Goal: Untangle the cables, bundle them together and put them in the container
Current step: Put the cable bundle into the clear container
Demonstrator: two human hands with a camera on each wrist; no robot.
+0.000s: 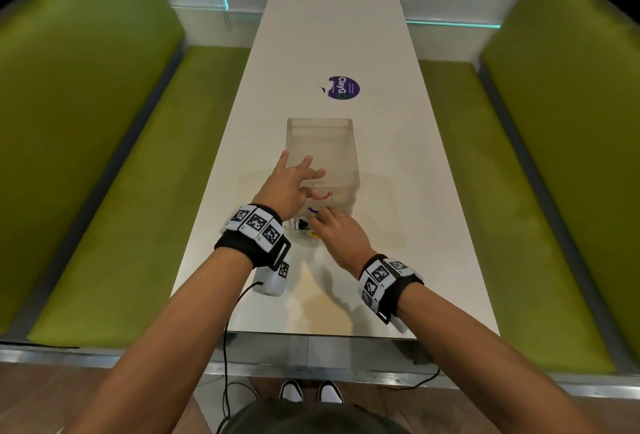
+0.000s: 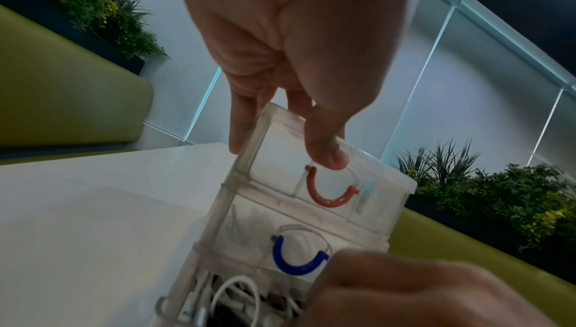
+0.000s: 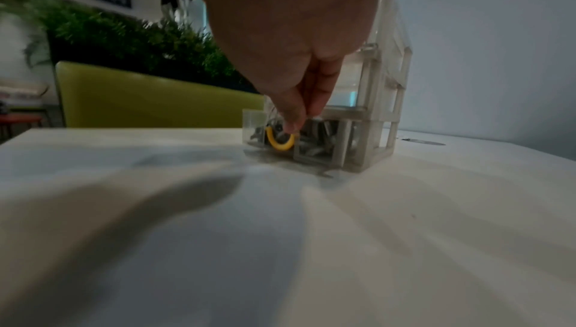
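The left hand (image 1: 290, 181) lies spread on top of the container (image 1: 322, 142), fingers straight. The right hand (image 1: 337, 236) pinches the yellow handle (image 3: 279, 140) of its bottom drawer, where the cables (image 2: 237, 293) lie.

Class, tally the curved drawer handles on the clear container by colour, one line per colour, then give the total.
Red handle: 1
Blue handle: 1
Yellow handle: 1
Total: 3
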